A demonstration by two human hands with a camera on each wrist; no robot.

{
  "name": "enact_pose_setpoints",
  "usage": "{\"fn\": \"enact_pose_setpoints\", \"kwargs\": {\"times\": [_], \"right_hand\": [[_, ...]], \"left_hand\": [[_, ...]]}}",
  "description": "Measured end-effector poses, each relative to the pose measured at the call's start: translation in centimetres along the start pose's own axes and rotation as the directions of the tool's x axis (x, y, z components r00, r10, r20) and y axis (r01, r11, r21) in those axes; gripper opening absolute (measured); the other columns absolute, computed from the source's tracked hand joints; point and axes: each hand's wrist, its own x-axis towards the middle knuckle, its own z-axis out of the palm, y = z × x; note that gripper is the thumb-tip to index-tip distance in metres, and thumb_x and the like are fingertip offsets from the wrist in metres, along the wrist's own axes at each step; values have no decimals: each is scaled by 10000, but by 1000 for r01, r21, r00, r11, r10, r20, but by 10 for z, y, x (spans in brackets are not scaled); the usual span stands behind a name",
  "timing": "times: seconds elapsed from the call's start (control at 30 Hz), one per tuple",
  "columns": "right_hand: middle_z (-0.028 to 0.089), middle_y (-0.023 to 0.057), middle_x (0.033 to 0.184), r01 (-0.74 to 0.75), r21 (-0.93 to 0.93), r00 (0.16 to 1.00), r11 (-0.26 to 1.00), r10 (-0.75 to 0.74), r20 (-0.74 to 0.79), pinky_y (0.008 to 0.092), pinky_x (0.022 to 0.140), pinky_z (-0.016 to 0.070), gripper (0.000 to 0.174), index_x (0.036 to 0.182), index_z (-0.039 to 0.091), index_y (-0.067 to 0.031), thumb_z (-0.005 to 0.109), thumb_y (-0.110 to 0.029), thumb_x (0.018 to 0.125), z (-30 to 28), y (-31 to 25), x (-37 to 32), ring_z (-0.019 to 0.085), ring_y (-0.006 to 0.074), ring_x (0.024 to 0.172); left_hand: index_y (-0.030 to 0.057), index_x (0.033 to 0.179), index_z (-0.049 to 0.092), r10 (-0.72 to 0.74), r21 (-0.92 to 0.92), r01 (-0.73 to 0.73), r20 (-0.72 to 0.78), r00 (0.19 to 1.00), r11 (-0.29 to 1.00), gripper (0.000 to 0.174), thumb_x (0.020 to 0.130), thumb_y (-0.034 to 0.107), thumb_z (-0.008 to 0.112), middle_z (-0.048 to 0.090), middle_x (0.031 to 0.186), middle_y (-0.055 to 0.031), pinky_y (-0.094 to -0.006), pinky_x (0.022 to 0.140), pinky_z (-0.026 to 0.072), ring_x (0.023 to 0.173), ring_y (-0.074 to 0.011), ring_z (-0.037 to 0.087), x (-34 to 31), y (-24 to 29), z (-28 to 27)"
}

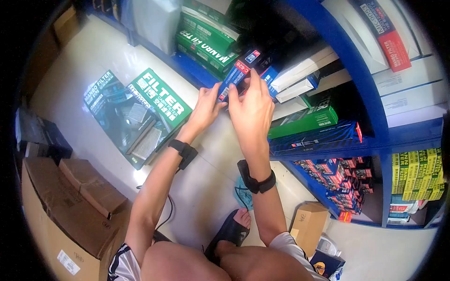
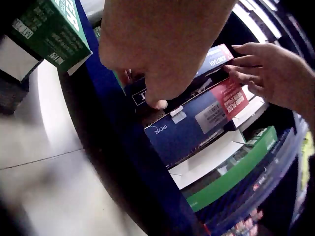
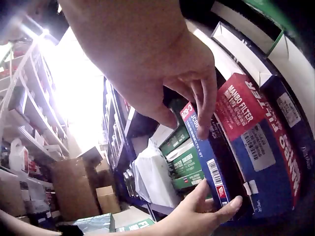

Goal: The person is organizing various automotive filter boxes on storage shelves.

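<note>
Cardboard filter box (image 1: 236, 75), half out of the blue shelf (image 1: 408, 135): our left hand (image 1: 205, 107) grips its lower end, our right hand (image 1: 252, 108) pinches the top. We judge it light, stiff, crushable; best held by the edges.

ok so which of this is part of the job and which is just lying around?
In hand: blue-and-red filter box, gripped by left hand and right hand, at the blue shelf.
Lying about: green FILTER box on the floor; brown cartons; small carton by the shelf.
</note>
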Motion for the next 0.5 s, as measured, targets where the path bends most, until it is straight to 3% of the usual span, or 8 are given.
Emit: {"fn": "enact_pose_setpoints", "kwargs": {"times": [0.03,0.07,0.13,0.17,0.23,0.3,0.37,0.5], "right_hand": [[725,200,1244,8,-43,999,999,-10,-43,458,860,602,622,1485,598,33,789,-206,943,1,2,-1,784,324,900],[725,200,1244,3,-46,999,999,-5,-43,458,860,602,622,1485,598,33,789,-206,943,0,2,-2,784,324,900],[659,206,1349,156,-53,981,986,-161,-105,467,926,579,595,1479,612,-7,780,-145,925,-3,-1,-1,721,362,1084],[659,206,1349,156,-53,981,986,-161,-106,467,926,579,595,1479,612,-7,780,-145,925,-2,0,-1,721,362,1084],[614,184,1410,232,-140,961,963,-249,-117,479,980,552,593,1469,622,-39,775,-104,900,-1,2,-2,629,387,1196],[616,171,1419,222,-170,965,960,-242,-103,479,995,540,591,1463,626,-39,772,-99,893,-5,-1,-2,611,385,1196],[617,158,1428,218,-196,966,956,-239,-94,478,1010,529,590,1456,630,-40,770,-95,886,-7,-2,-2,594,383,1197],[612,138,1455,247,-250,958,936,-275,-82,468,1008,518,601,1445,633,-29,769,-85,862,-4,-1,-1,592,373,1163]], "left_hand": [[-7,1542,479,19,14,-19,-27,999,1000,702,930,102,804,702,1201,-232,-508,1052,483,1185,-420,545,0,0,3],[-1,1544,481,39,28,-37,-51,998,999,699,932,102,803,686,1234,-234,-508,1058,483,1194,-421,548,-1,1,5],[1,1541,488,42,72,-36,-78,996,997,687,938,107,799,664,1267,-235,-509,1070,482,1205,-424,550,0,-1,11],[3,1539,495,44,116,-31,-106,993,993,674,945,112,795,641,1299,-236,-511,1082,481,1215,-427,551,-1,-2,13],[6,1533,508,31,157,-11,-122,992,988,640,963,108,779,628,1312,-232,-504,1080,492,1214,-417,570,-6,5,8],[9,1528,520,16,194,11,-133,991,981,606,981,105,763,614,1325,-228,-498,1078,503,1214,-408,588,-17,15,5],[21,1528,535,-76,-70,61,-239,968,996,549,1015,82,720,605,1347,-223,-478,1079,524,1229,-388,624,-28,23,3],[17,1528,536,-42,-167,1,-241,970,986,515,1037,62,682,581,1384,-225,-458,1082,536,1248,-376,646,-43,31,7]]}}
